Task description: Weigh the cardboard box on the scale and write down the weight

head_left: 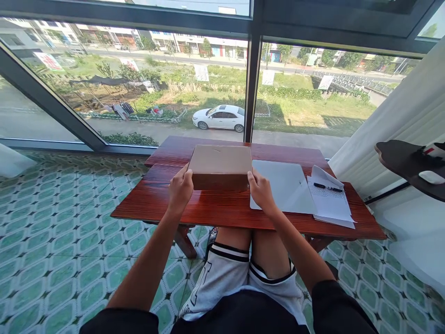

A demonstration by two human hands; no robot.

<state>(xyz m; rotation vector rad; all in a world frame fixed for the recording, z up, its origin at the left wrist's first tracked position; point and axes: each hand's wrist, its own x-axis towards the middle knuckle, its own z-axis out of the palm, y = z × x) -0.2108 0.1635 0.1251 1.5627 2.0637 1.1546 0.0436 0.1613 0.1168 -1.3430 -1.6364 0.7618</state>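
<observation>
The flat brown cardboard box (221,166) sits closed on the red-brown wooden bench (215,208), just left of a white closed laptop (285,185) — the left hand (181,188) and right hand (261,191) clasp its near corners, each grip closed on it — so it appears placed but not yet opened.

No text can be read with certainty. The shorts (222,283) carry a dark mark on the left leg, like one big letter, but folded. The top sheet of the papers (330,202) has fine printed lines, too small to read. The signs (201,73) outside the window are too far away.
</observation>
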